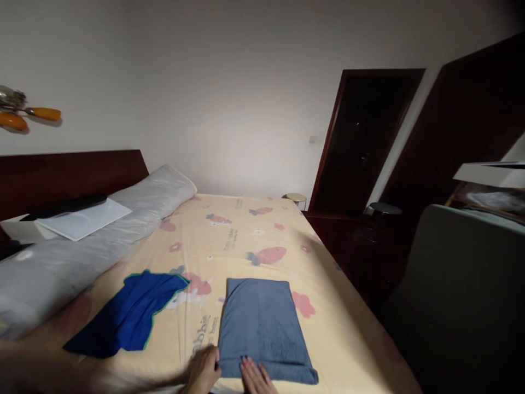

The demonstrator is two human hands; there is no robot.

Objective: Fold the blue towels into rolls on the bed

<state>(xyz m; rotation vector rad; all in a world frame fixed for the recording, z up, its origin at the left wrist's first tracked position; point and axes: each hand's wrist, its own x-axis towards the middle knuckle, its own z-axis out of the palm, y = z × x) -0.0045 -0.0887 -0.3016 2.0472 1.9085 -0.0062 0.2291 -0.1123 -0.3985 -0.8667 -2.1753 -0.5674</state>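
Note:
A folded grey-blue cloth [260, 323] lies flat on the bed as a rough rectangle, with a narrow fold along its near edge. At its near left corner, the fingers of my left hand [205, 370] are curled closed on the edge. My right hand [256, 376] rests on the near fold, its fingers stretched out flat. To the left, a crumpled blue cloth with green edging [133, 312] is spread on the sheet, apart from both hands.
Under everything is a bed with a yellow patterned sheet [229, 224]. A long grey bolster [86, 262] lies along the headboard [69, 172], with a white flat object [84, 219] on top. A grey chair back [455, 284] stands to the right, and stools [385, 208] are near the door [361, 148].

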